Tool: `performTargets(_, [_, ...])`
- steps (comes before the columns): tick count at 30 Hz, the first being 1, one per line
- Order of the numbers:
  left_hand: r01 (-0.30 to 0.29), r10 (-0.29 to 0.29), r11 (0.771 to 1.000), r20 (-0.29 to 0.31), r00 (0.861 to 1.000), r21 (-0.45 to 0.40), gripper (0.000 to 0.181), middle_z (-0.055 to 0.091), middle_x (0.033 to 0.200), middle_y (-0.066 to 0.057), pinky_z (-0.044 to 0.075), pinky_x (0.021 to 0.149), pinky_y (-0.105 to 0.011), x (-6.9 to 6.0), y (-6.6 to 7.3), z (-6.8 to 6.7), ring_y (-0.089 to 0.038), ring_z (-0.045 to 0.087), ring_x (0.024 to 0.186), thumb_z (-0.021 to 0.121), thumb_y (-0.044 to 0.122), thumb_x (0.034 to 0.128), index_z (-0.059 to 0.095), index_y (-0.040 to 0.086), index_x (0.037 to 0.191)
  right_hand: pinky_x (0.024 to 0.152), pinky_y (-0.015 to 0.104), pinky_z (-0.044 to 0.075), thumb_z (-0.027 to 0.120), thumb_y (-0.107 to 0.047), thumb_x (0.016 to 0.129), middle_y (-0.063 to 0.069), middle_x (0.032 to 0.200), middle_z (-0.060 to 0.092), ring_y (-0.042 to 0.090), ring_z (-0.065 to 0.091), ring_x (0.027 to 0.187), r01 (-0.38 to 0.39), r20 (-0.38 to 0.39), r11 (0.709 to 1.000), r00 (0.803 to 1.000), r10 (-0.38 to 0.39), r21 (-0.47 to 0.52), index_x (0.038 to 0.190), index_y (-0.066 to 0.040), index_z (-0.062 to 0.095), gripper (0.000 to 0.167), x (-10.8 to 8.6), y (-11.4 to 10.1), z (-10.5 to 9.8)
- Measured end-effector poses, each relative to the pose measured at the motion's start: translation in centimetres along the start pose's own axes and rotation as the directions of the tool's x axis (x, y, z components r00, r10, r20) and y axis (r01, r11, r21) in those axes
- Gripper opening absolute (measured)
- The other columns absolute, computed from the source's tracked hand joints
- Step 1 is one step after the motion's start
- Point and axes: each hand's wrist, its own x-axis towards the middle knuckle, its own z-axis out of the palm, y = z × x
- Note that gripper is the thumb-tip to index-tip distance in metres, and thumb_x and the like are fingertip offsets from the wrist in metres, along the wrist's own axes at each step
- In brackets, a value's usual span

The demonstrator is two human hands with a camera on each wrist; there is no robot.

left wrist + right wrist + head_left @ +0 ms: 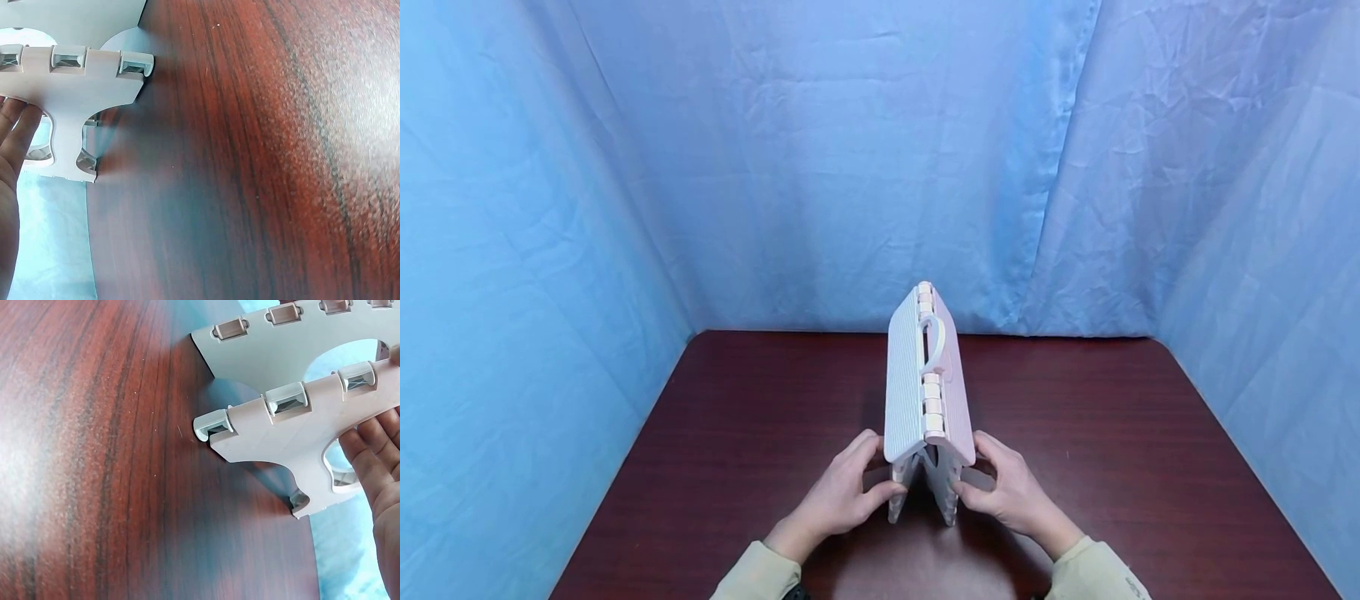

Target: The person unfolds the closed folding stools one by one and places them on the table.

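A pale pink and white plastic folding step stool (902,383) stands on the dark wooden table, its ribbed top folded at the hinge into a peaked, tent-like shape. A curved carry handle (938,346) lies along the ridge. My left hand (847,492) holds the left leg panel, thumb at its near edge and fingers behind. On the opposite side, my right hand (1011,492) grips the right leg panel the same way. Both wrist views show the panels' cut-outs and hinge lugs (287,400), with fingers (24,134) by a cut-out.
The reddish-brown table (760,392) stretches out around the stool on all sides. Blue cloth curtains (865,167) hang behind the table and along its left and right edges.
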Motion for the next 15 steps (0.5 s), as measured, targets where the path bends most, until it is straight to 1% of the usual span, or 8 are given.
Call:
performTargets(7, [0.015,-0.016,0.999,0.010,1.000,0.032,0.047,0.061,0.113,0.003,0.053,0.091,-0.027,-0.14,0.05,-0.42,-0.009,0.060,0.104,0.084,0.023,0.0841,0.059,0.011,0.122,0.089,0.029,0.058,0.081,0.001,0.077,0.001,0.112,0.066,0.004,0.065,0.103,0.004,-0.002,1.000,1.000,-0.004,-0.023,0.120,-0.008,0.063,0.047,-0.03,-0.12,-0.12])
performTargets(10, [0.016,-0.016,0.999,0.010,1.000,0.032,0.048,0.061,0.113,0.003,0.053,0.090,-0.027,-0.21,0.02,-0.54,-0.010,0.060,0.104,0.085,0.022,0.0836,0.059,0.011,0.122,0.089,0.028,0.058,0.081,0.001,0.077,0.002,0.112,0.067,0.004,0.065,0.104,0.006,-0.001,1.000,1.000,-0.006,-0.017,0.121,-0.008,0.063,0.048,-0.02,-0.14,-0.13])
performTargets(15, [0.007,-0.007,1.000,0.006,1.000,0.025,0.050,0.061,0.113,0.003,0.055,0.088,-0.030,-0.27,-0.14,-0.66,-0.010,0.060,0.103,0.085,0.019,0.0829,0.058,0.011,0.124,0.090,0.025,0.057,0.081,0.002,0.077,0.002,0.113,0.067,0.004,0.065,0.104,0.015,-0.003,1.000,1.000,-0.015,-0.019,0.121,-0.009,0.063,0.048,0.02,-0.01,-0.23])
